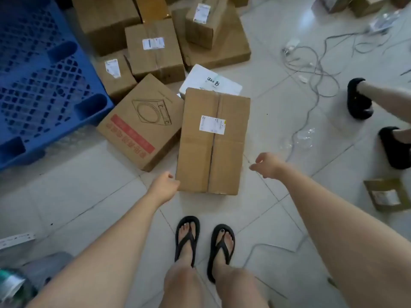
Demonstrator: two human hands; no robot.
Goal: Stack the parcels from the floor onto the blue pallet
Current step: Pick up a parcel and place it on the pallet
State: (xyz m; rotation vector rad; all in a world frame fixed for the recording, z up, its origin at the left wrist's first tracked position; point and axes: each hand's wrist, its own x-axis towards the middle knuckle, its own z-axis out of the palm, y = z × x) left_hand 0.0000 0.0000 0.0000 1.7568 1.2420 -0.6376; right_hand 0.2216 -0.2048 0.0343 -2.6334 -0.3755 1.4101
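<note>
Left hand (164,187) seemingly touches taped parcel (213,141); right hand (265,165) apart.

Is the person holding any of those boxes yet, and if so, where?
Nothing is held yet. The left hand touches the near left corner of the tall box; the right hand hovers open beside it.
</note>
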